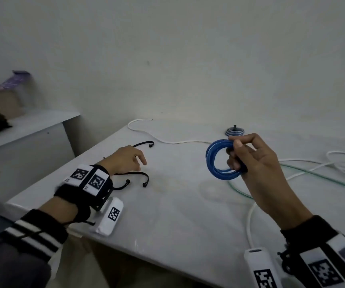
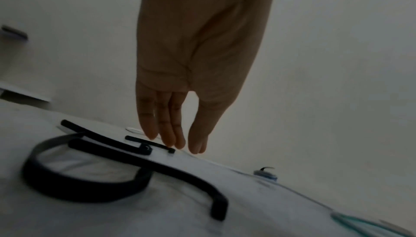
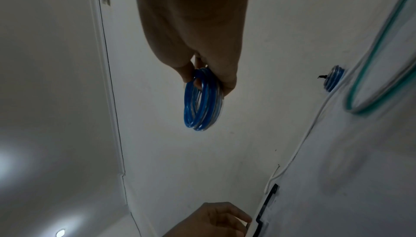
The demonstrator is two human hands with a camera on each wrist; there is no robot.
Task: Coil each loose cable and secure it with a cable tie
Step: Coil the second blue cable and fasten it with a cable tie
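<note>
Blue cable (image 1: 222, 160), wound into a small coil, is up off the desk (image 1: 167, 215) in our right hand (image 1: 256, 163), whose thumb and curled fingers pinch one side of the loops. Our left hand (image 1: 125, 160) hovers low over the black cable ties (image 1: 138, 176) lying on the desk, fingers straight and relaxed, holding nothing; whether the fingertips touch a tie we cannot tell. A second blue coil (image 1: 234, 130), already bound with a black tie, sits flat near the far edge. Loose white cable (image 1: 167, 140) and green cable (image 1: 323, 178) trail across the right of the desk. On the shelf to the left stands a cardboard box (image 1: 0, 100) with something purple poking out.

Only the left wrist view shows the fingers (image 2: 167, 130) close together just above one tie (image 2: 149, 144). Only the right wrist view shows the coil (image 3: 202, 98) edge-on, several strands thick.
</note>
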